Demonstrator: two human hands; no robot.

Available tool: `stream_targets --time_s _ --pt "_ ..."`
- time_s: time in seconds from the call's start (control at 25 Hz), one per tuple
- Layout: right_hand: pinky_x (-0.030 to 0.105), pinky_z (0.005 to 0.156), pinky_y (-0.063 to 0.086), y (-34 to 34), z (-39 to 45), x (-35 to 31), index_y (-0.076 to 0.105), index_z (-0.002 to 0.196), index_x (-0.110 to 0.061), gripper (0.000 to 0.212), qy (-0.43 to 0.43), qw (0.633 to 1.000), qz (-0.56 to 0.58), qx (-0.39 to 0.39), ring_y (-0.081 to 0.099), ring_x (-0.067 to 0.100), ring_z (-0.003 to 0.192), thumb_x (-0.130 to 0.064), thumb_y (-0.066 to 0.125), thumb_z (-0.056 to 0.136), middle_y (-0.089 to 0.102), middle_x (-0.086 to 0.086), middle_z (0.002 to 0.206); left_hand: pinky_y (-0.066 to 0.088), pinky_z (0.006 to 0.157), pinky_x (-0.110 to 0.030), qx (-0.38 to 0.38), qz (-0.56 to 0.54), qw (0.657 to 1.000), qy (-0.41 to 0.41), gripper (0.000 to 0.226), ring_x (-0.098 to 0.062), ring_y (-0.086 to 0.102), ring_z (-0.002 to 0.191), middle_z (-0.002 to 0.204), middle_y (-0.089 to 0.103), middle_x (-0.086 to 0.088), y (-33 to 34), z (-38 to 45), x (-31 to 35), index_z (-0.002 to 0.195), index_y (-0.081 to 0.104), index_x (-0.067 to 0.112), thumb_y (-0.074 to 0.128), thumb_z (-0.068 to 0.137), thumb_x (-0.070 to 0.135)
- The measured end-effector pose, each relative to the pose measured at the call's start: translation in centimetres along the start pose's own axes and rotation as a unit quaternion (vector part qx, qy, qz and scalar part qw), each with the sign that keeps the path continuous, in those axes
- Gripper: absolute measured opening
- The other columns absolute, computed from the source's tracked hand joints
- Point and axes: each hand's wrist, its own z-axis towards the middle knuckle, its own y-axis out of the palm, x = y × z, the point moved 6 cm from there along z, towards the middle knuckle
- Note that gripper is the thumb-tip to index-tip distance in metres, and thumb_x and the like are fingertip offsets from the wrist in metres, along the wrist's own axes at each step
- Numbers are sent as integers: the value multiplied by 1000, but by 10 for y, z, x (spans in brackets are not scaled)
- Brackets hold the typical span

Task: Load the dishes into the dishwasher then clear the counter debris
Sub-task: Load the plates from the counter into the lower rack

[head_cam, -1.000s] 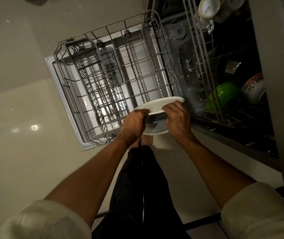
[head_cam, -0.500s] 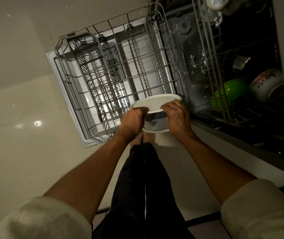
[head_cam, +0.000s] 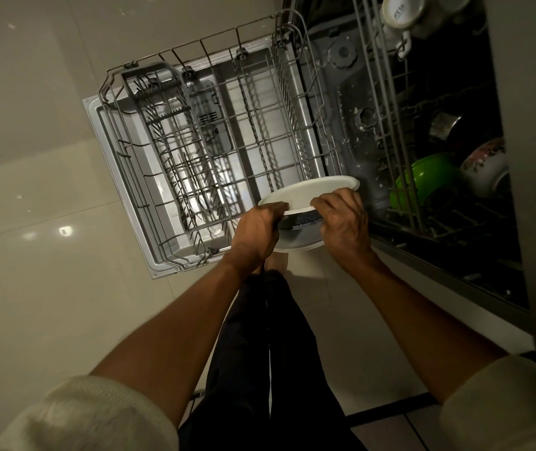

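Note:
I hold a stack of white plates point(head_cam: 305, 192) by its near rim, over the front right corner of the pulled-out lower rack point(head_cam: 214, 157). My left hand point(head_cam: 255, 234) grips the rim on the left and my right hand point(head_cam: 341, 219) grips it on the right. Between the hands a second plate point(head_cam: 299, 245) shows beneath the top one, with a dark gap between them. The wire rack rests on the open dishwasher door point(head_cam: 113, 164) and holds no dishes. A cutlery basket point(head_cam: 169, 131) sits in its left part.
The upper rack point(head_cam: 387, 102) juts out at the right, holding a green bowl point(head_cam: 422, 180), a flowered bowl point(head_cam: 488, 164), a metal cup point(head_cam: 442, 125) and white mugs point(head_cam: 403, 11). The cabinet side point(head_cam: 533, 157) rises at far right. My legs point(head_cam: 276, 353) stand on tiled floor point(head_cam: 32, 222).
The plates have hardly moved over the rack's front right corner. Both hands keep the same hold on the rim; the view has shifted slightly.

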Motion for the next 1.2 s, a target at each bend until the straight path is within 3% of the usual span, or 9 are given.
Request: stream_targets --time_s 0.2,0.4,0.64,0.84,1.0,1.08,1.2 --pt "43 79 48 0 7 -6 71 98 -5 34 -37 999 -5 19 57 32 88 1 47 75 68 9 90 59 74 -41 -12 2 999 -40 35 -33 71 86 102 75 -13 7 4 -12 118 69 13 52 88 8" --pt "38 83 41 16 12 -22 75 101 -8 38 -86 996 -1 -10 58 30 89 -7 44 79 70 7 91 57 65 -38 -53 47 992 -108 31 -35 69 76 89 73 -15 14 -5 -35 114 70 12 54 90 3" --pt "41 86 45 31 6 -21 72 105 -9 38 -56 997 5 -51 60 31 96 4 69 70 70 8 99 57 84 -36 -79 40 982 -164 41 -32 69 95 107 71 -16 18 -6 -60 124 67 10 57 87 -2" --pt "41 80 46 21 9 -20 71 108 -9 39 -57 998 -9 -25 59 31 91 2 58 73 69 7 94 49 78 -29 -62 1 986 -154 38 -35 67 98 108 71 -20 12 10 -59 123 67 4 51 89 -2" --pt "43 87 48 39 14 -3 70 118 -12 45 17 993 -20 -119 57 33 105 4 61 76 69 10 108 41 73 -19 -81 -20 986 -145 32 -33 67 96 105 71 -20 16 18 -45 119 67 0 57 89 2" --pt "47 97 47 51 14 0 65 128 -17 54 47 982 -15 -185 52 32 119 4 66 78 63 9 125 43 73 -19 -76 -20 988 -132 33 -32 67 96 107 71 -20 18 15 -40 121 65 0 60 89 5" --pt "54 102 45 55 10 1 62 133 -20 59 67 976 -16 -205 45 35 129 2 67 79 55 10 137 44 65 -23 -65 -5 992 -105 24 -26 66 81 96 70 -15 22 9 -37 112 66 3 61 90 12"
